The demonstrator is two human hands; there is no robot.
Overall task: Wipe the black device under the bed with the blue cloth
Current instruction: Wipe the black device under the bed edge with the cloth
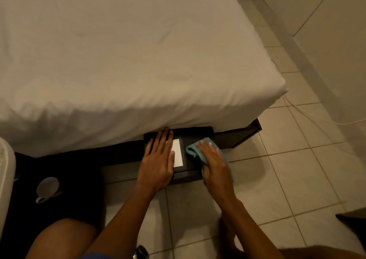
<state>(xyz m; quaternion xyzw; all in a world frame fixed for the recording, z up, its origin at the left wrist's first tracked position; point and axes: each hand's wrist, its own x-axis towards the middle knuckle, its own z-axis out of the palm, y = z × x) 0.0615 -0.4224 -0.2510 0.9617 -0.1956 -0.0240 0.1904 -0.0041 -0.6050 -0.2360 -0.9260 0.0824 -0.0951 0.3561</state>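
A flat black device (190, 138) with a white label on top sticks out from under the bed's edge onto the tiled floor. My left hand (157, 158) lies flat on its left half, fingers spread, partly covering the label. My right hand (213, 160) presses the blue cloth (195, 149) onto the device's right side; the cloth shows at my fingertips and under my palm. The far end of the device is hidden beneath the mattress.
The bed with a white sheet (118, 60) fills the upper view, its dark frame (247, 132) showing at the corner. A white cup (47, 188) sits on a dark surface at left. A white cable (316, 116) runs across the tiles at right.
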